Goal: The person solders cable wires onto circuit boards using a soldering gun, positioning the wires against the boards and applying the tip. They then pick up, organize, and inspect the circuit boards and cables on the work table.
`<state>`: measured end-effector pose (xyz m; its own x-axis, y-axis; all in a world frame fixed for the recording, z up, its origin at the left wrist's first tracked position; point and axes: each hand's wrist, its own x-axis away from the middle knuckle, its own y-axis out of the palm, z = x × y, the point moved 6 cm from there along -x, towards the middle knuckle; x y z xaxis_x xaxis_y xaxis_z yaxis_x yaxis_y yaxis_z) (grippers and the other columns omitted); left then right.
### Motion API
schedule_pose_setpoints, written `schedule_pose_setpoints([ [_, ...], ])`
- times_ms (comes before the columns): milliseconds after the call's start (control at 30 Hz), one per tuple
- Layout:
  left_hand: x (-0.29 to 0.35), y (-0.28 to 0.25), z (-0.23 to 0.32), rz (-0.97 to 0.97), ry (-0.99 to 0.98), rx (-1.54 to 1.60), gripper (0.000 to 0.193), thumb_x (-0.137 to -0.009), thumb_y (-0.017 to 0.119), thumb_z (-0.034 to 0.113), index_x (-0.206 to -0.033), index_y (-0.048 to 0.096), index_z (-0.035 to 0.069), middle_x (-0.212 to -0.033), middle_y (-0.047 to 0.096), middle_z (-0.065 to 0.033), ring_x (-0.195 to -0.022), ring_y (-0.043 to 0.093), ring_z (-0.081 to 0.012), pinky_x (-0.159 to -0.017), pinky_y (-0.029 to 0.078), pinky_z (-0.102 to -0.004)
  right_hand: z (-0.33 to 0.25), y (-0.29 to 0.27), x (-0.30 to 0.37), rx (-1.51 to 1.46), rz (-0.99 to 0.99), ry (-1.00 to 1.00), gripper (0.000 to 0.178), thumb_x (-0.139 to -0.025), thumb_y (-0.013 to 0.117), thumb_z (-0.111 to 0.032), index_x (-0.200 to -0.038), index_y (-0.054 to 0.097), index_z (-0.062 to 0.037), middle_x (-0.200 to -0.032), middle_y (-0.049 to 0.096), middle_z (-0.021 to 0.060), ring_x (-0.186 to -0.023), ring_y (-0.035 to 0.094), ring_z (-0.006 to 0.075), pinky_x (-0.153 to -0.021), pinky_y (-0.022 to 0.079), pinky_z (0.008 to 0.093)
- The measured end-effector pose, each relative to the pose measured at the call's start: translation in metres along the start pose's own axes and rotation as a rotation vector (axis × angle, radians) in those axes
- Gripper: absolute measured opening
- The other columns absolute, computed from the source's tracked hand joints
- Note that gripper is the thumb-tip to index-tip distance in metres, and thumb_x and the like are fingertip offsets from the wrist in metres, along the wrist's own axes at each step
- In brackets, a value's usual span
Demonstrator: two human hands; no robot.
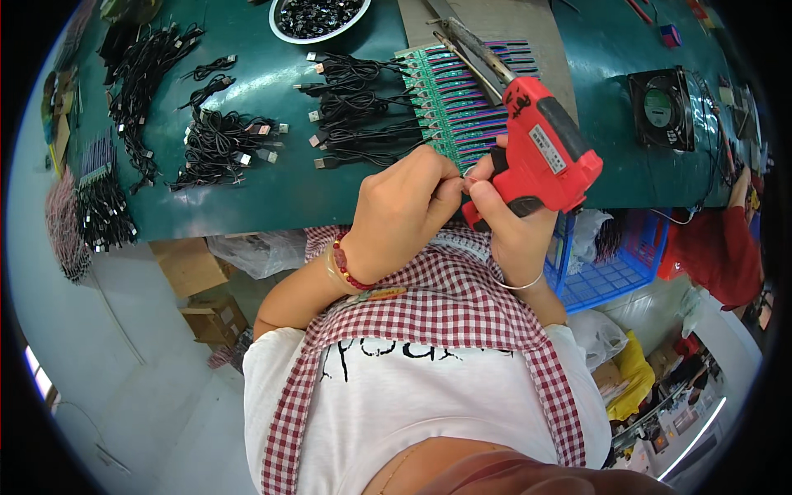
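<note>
While the red soldering gun point(549, 153) is hanging over the near edge of the green table point(247, 206), its barrel is pointing up-left, away from the body, long axis slanting that way too. The right hand point(518, 235) is wrapping its handle. Right beside it, the left hand point(404, 206) is bending inward, pinching narrow, can't tell on what. Green circuit boards point(429, 92) are lying just beyond.
</note>
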<state>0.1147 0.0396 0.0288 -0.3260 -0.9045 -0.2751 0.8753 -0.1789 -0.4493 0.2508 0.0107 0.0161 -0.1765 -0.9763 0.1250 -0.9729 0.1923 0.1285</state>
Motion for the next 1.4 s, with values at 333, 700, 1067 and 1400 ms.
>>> schedule_pose_setpoints([
  [333,-0.004,-0.001,0.004,-0.140,0.085,0.015,0.017,-0.071,0.068,-0.005,-0.084,0.059,0.001,-0.075,0.056,-0.0072,-0.058,0.055,-0.0163,-0.050,0.045,-0.0270,0.007,-0.014,-0.003,0.043,-0.110,0.051,0.042,-0.081,0.064,0.001,-0.118,0.045,0.0046,-0.086,0.060,0.0045,-0.072,0.056,0.0101,-0.065,0.046,0.0234],
  [700,-0.001,0.003,0.004,-0.007,0.069,-0.010,0.015,-0.069,0.070,0.001,-0.082,0.062,0.006,-0.077,0.055,-0.0049,-0.061,0.058,-0.0188,-0.051,0.046,-0.0290,0.003,-0.011,-0.002,-0.024,-0.040,0.077,0.017,-0.081,0.065,-0.002,-0.097,0.059,0.0023,-0.085,0.061,0.0036,-0.071,0.058,0.0105,-0.063,0.047,0.0262],
  [1067,-0.016,-0.008,-0.027,-0.024,0.055,-0.320,0.012,-0.072,0.069,0.001,-0.079,0.060,0.004,-0.076,0.056,-0.0037,-0.059,0.057,-0.0164,-0.052,0.045,-0.0273,-0.010,-0.055,-0.006,0.038,0.155,-0.066,0.039,-0.081,0.059,0.001,-0.118,0.047,0.0048,-0.077,0.057,0.0082,-0.063,0.054,0.0147,-0.059,0.045,0.0273],
  [1400,-0.016,0.007,-0.033,-0.073,0.123,-0.418,0.010,-0.074,0.067,0.008,-0.076,0.057,0.006,-0.073,0.050,-0.0041,-0.065,0.058,-0.0180,-0.049,0.047,-0.0294,0.026,-0.098,0.058,0.039,-0.019,0.032,0.043,-0.087,0.061,-0.019,-0.120,0.045,0.0034,-0.064,0.049,0.0057,-0.054,0.046,0.0128,-0.050,0.036,0.0262],
])
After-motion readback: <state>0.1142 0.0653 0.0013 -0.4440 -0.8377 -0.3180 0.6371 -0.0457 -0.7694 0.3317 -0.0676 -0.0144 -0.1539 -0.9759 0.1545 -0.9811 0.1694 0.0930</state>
